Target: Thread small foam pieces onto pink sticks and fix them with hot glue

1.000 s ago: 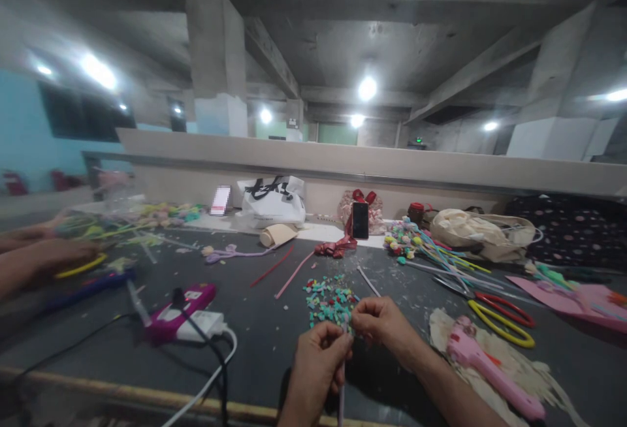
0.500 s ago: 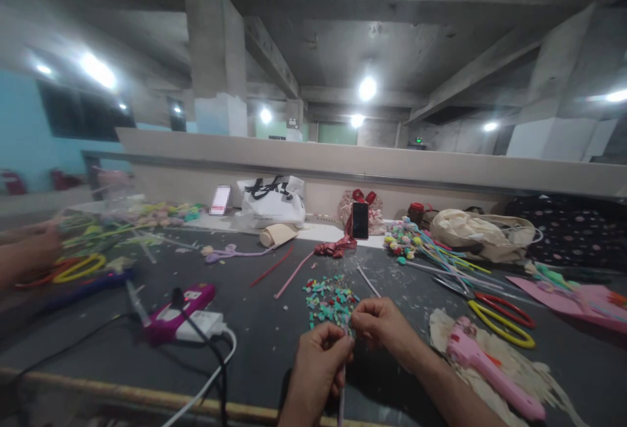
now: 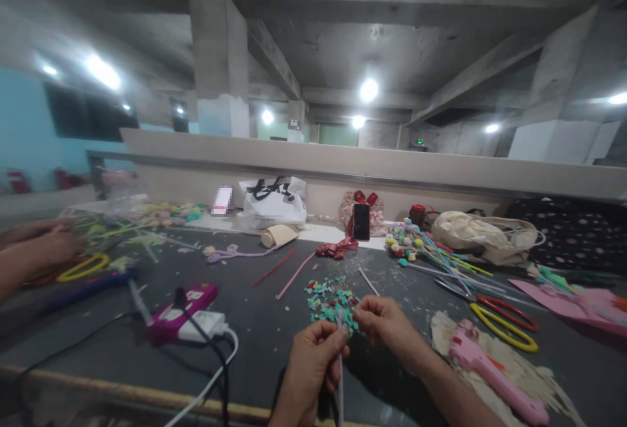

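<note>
My left hand [image 3: 313,355] is closed, pinching a pale lilac pipe cleaner [image 3: 341,381] between thumb and forefinger. The stem stands nearly upright, its top just above the fingers and its lower end running out of view. My right hand [image 3: 379,319] is beside it, thumb and fingertips pressed together, a small gap from the stem. Whatever it pinches is too small to make out. Just beyond both hands lies a scattered heap of small teal, yellow and red pieces [image 3: 326,296].
A pink glue gun [image 3: 494,365] and yellow-and-red-handled scissors [image 3: 504,326] lie right. Bundled stems [image 3: 406,241] lie behind them. Left are a magenta power strip [image 3: 161,322] with cables and another person's hands [image 3: 44,247]. A phone [image 3: 361,221] stands at the back.
My hands have drawn slightly apart; the left has moved a little left with the pipe cleaner, whose top now shows more clearly. The other person's hands have shifted right.
</note>
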A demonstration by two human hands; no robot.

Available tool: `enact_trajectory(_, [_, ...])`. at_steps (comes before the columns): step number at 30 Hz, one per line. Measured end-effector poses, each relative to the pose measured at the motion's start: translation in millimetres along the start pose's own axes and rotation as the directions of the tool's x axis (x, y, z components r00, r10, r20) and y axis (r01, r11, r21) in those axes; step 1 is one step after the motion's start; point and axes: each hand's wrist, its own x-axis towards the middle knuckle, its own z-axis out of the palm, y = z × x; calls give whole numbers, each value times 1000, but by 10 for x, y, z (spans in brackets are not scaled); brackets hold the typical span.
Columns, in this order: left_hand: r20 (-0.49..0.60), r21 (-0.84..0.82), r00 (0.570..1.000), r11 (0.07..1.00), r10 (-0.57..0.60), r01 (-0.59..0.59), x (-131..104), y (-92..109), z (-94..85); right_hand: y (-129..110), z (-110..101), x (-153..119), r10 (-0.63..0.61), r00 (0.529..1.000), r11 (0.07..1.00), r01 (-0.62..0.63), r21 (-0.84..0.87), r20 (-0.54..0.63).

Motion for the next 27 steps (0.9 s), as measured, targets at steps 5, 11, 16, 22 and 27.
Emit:
enact_trajectory(5, [9,-9,1000,1000,-5,5,14,-25,-10,-12,6,-31,-55,998,998,55,21,15])
enact_trajectory(11, [-2,24,1000,1000,5,-5,24,-44,-3,-13,36,-40,-28,999,1000,28,14,27])
enact_trajectory(16, [-14,119,1000,993,10,-8,0,-8,38,-24,44,-37,-11,1000,1000,11,14,10])
enact_trajectory(22, [-38,147,999,989,3,3,3,-8,46,-73,43,-60,-12,1000,1000,12,9,11])
enact_trajectory(27, [-44,110,999,994,0,5,22,-31,43,-110,38,-71,-21,1000,1000,21,3,20])
